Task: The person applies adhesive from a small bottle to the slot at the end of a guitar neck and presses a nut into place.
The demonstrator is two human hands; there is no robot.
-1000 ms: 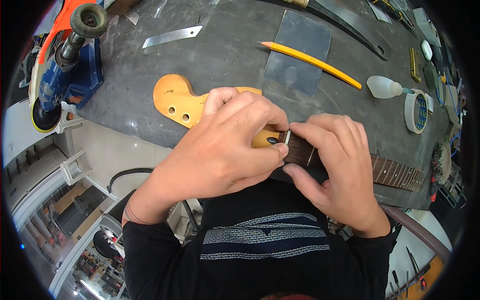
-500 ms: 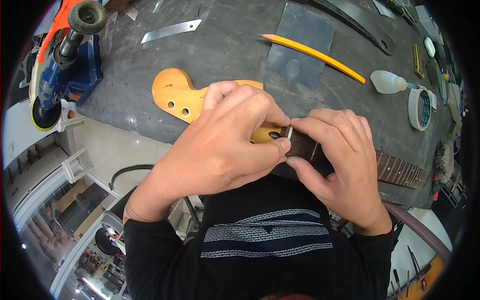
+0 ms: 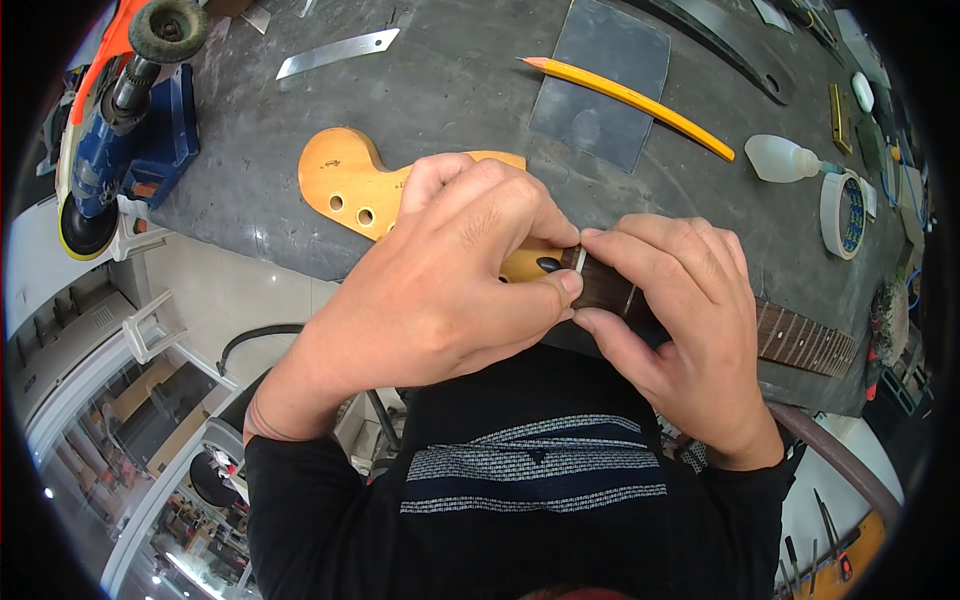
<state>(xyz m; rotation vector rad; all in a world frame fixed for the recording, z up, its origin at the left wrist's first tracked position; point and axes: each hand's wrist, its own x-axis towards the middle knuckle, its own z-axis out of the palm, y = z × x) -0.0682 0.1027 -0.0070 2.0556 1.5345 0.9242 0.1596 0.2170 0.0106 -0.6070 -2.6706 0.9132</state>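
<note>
A guitar neck with a yellow wooden headstock (image 3: pixel 337 172) and a dark fretboard (image 3: pixel 805 338) lies near the bench's front edge. My left hand (image 3: pixel 450 280) is over the headstock, thumb and index fingertip at the short white nut (image 3: pixel 580 260) where headstock and fretboard join. My right hand (image 3: pixel 685 320) grips the fretboard's end just right of the nut, index finger at the far side, thumb at the near side. Fingertips of both hands almost meet there. Part of the neck is hidden under my hands.
On the dark bench (image 3: pixel 240 150) are a blue machine (image 3: pixel 105 170), a blade (image 3: pixel 335 52), a pencil (image 3: pixel 635 100) on a dark sheet (image 3: pixel 590 140), a small bottle (image 3: pixel 780 160), a tape roll (image 3: pixel 842 215) and a black curved tool (image 3: pixel 720 45). A hose (image 3: pixel 835 450) runs below the right edge.
Both hands stay closed around the neck by the nut. Hands, neck and bench items have shifted slightly upward in the picture; the grip looks much the same.
</note>
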